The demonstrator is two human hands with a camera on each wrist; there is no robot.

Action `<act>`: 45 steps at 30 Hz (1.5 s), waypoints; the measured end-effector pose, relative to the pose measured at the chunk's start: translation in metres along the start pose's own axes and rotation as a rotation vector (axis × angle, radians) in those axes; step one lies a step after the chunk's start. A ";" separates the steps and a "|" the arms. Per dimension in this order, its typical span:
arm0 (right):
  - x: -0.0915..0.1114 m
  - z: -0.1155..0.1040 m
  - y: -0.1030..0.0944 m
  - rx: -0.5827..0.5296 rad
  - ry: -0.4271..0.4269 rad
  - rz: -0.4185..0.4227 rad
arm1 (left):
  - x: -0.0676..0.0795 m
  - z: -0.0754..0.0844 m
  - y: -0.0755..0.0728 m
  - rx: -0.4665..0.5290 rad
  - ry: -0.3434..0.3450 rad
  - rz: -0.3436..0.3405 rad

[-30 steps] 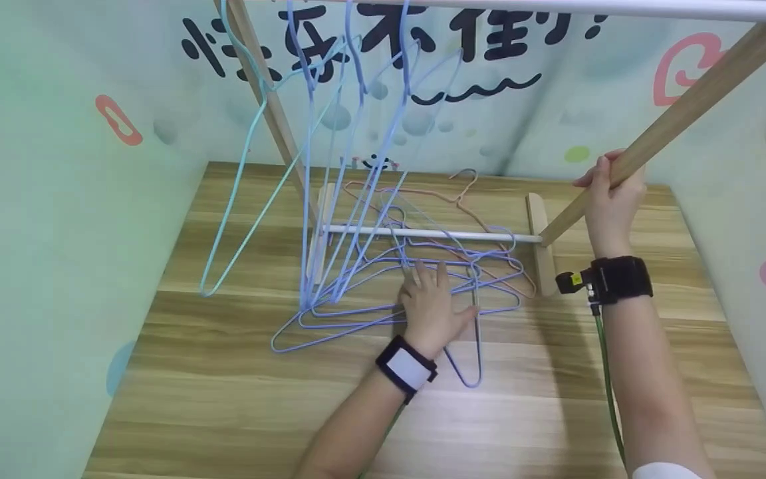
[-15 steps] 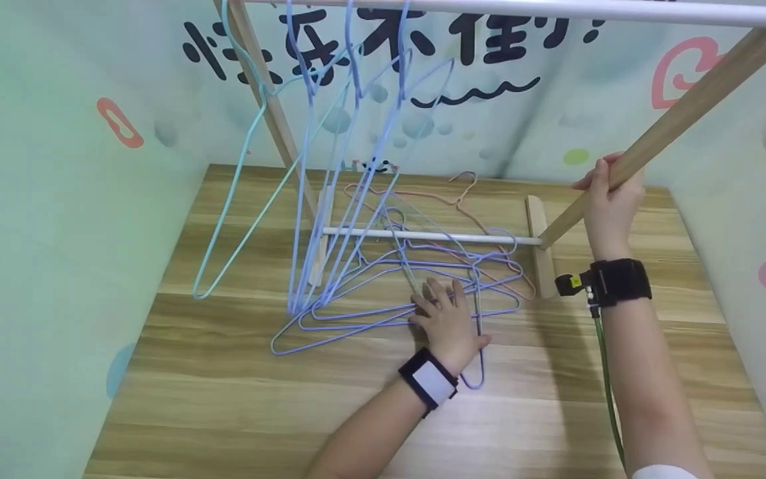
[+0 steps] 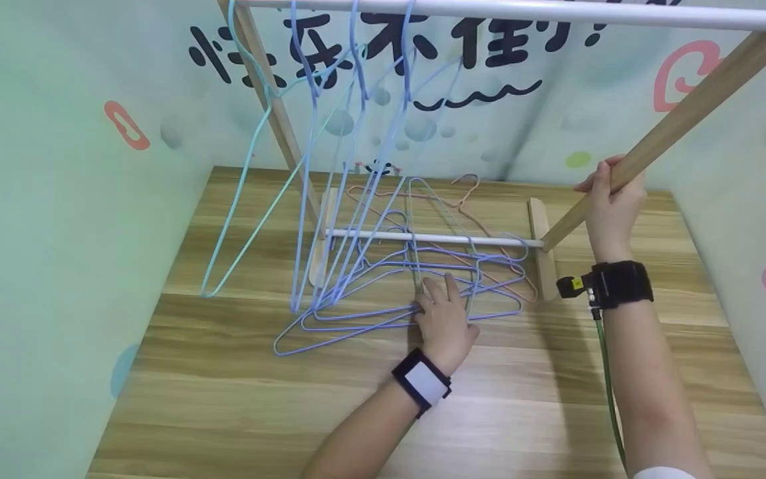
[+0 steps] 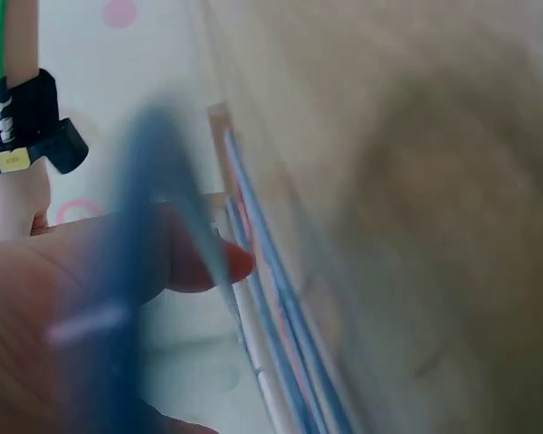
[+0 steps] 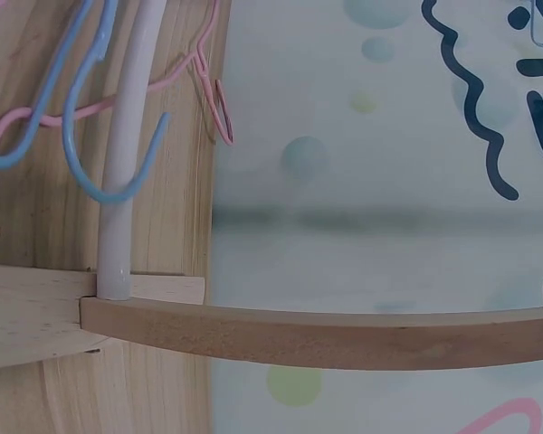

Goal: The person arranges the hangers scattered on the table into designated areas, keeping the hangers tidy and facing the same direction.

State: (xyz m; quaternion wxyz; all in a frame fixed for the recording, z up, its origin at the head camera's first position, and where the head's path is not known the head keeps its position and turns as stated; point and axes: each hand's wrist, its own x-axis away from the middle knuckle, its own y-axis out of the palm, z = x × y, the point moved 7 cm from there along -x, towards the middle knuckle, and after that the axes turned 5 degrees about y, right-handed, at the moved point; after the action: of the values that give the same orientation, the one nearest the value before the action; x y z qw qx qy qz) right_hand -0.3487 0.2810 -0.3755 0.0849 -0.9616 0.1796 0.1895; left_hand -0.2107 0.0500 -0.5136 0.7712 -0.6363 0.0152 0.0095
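Observation:
In the head view my left hand (image 3: pixel 446 326) is low over a loose pile of blue hangers (image 3: pixel 363 313) on the floor. It holds a thin blue-grey hanger (image 3: pixel 411 219), whose far end is tilted up over the lower rail. In the left wrist view a blurred blue bar of this hanger (image 4: pixel 145 271) crosses in front of the hand; the fingers' grip is partly hidden. My right hand (image 3: pixel 616 206) is wrapped around the wooden upright (image 3: pixel 689 106) of the clothes rack. Several hangers (image 3: pixel 356 133) hang from the white top rail (image 3: pixel 556 12), at its left part.
A pink hanger (image 3: pixel 463 203) lies behind the white lower rail (image 3: pixel 436 237). The rack's wooden foot (image 3: pixel 542 266) stands at the right. Printed walls (image 3: pixel 57 199) close the space left, back and right. Wood-patterned floor (image 3: pixel 256 412) spreads in front.
My left hand has shifted right, then slightly back left. The hanger's near end has left its spot on the floor, and its far end has risen. My right hand stays on the upright.

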 end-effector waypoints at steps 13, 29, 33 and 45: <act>0.009 -0.018 0.002 0.025 0.016 0.005 | 0.012 -0.007 -0.059 0.267 0.098 0.128; 0.007 -0.019 0.002 0.017 -0.018 0.007 | 0.044 -0.019 -0.142 0.748 0.187 0.145; 0.006 -0.018 0.001 0.002 -0.016 0.003 | 0.053 -0.023 -0.160 0.896 0.218 0.162; 0.008 -0.015 0.001 0.001 -0.001 0.008 | 0.060 -0.032 -0.192 1.233 0.357 0.269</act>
State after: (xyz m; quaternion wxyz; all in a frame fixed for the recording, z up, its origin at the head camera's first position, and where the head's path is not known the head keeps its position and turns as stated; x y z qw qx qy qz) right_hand -0.3372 0.2736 -0.3646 0.0845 -0.9607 0.1833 0.1904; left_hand -0.1443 -0.0182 -0.3339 0.9724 -0.0618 0.2249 -0.0104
